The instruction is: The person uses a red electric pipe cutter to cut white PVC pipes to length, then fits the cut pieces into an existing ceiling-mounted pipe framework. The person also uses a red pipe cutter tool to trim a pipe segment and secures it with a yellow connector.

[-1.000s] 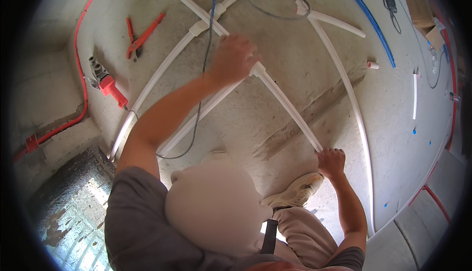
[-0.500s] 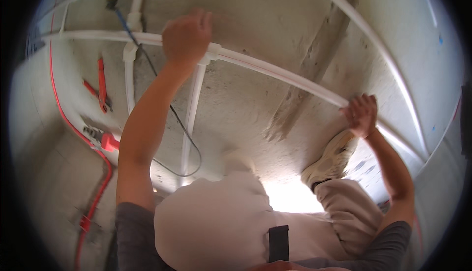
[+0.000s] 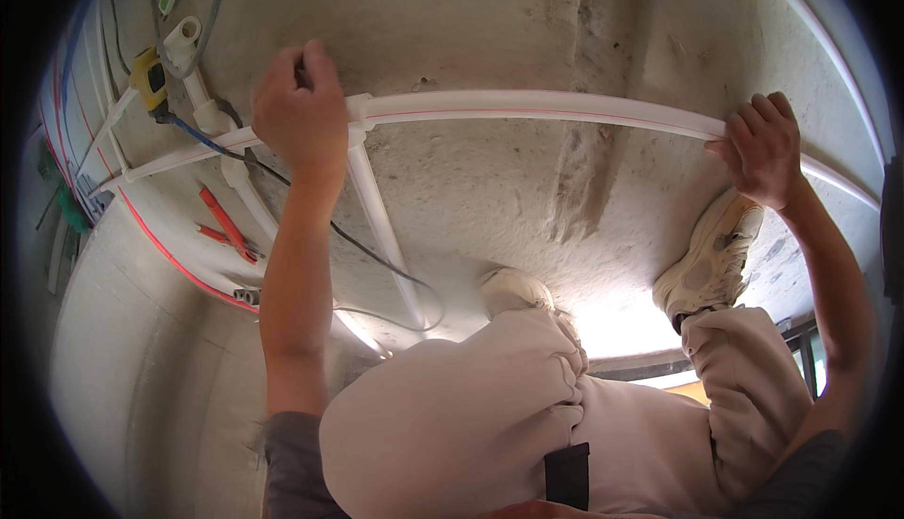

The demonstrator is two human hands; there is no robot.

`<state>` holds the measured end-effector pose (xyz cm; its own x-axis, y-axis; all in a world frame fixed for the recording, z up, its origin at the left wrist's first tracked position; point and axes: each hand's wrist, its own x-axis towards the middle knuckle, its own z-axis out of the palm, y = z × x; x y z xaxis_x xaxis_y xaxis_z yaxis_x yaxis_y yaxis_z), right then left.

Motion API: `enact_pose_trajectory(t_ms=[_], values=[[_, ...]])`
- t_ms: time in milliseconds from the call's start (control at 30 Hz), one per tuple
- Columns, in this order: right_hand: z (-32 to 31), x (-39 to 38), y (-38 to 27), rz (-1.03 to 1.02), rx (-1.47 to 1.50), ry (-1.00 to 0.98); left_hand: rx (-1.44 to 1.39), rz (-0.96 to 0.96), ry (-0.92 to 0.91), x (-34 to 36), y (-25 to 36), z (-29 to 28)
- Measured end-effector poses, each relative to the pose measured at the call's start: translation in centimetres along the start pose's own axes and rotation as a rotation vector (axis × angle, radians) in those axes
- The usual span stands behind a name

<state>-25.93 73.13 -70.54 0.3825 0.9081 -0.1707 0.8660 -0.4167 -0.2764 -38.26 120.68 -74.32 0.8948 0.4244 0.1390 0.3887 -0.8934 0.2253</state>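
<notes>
Pipework step: the person seems to be steadying or lining up a red-striped white plastic pipe [image 3: 546,109], with the left hand [image 3: 301,133] and right hand [image 3: 765,150] placed well apart along its run.
Next move: it is probably calling for even support at both places, so that the white tee fitting [image 3: 359,112] is not being twisted.
Right hand: its fingers are curling closely around the pipe; a white length is showing beyond the hand, roughly in line.
Left hand: it is forming a loose fist just left of the tee, covering part of the pipe run; whether it is gripping or only resting there, I cannot tell.
Striped pipe: it is crossing the view from the tee to the right hand; its clearance above the concrete floor [image 3: 452,236] is unclear.
Branch pipe [image 3: 381,208]: it is running from the tee toward the person.
Around the left arm: a red-handled cutter [image 3: 224,222] is lying on the floor, and a dark cable [image 3: 282,178] is trailing over the pipework.
</notes>
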Motion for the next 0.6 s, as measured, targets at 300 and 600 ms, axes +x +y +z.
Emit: enact_pose_trajectory(t_ms=[300, 600], values=[[0.8, -0.6, -0.2, 0.034, -0.007, 0.074, -0.128, -0.063, 0.002, -0.4, -0.5, 0.0], [1.6, -2.0, -1.2, 0.227, 0.006, 0.133, -0.050, -0.075, -0.121, 0.1, -0.3, -0.3]])
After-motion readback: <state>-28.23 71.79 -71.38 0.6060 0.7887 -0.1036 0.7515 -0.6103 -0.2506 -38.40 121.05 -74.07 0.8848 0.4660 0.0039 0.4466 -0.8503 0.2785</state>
